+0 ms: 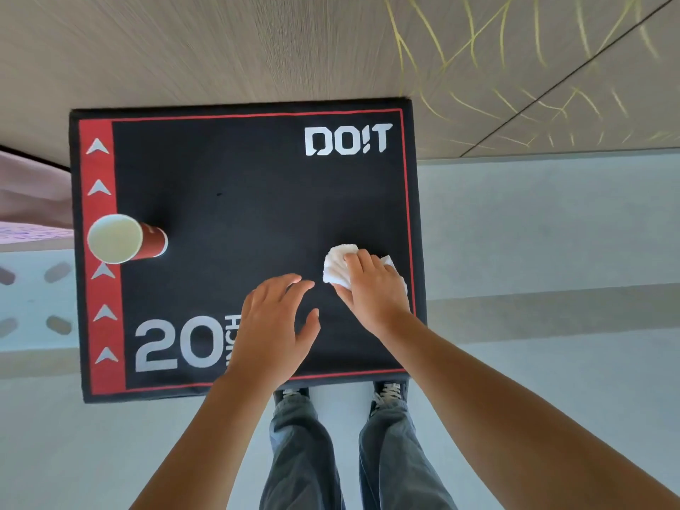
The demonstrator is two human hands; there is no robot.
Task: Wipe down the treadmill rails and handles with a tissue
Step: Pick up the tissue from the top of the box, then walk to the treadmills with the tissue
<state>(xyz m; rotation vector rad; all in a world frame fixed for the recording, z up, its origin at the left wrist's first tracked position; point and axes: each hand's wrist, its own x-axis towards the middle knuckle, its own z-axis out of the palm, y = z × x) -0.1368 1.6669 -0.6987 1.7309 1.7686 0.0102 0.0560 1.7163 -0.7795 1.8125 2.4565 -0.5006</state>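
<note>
Right hand [371,285] grips a crumpled tissue [336,265], apparently pressed on the black box [239,200]; beside it, left hand [274,318] hovers, fingers spread

One black box [239,215] with red trim is seen, and on its top one red paper cup [127,239] and one white crumpled tissue [336,266] are counted. Two bare hands are counted above the box: one left hand [274,325] and one right hand [375,288]. Two forearms are seen. Two legs in grey jeans [305,454] and two dark shoes [390,392] with white laces are counted below the box. On the red strip of the box six white arrow marks [98,187] are counted, one of them partly hidden by the cup. Two printed texts are found, "DO!T" and "20 INCH"
</note>
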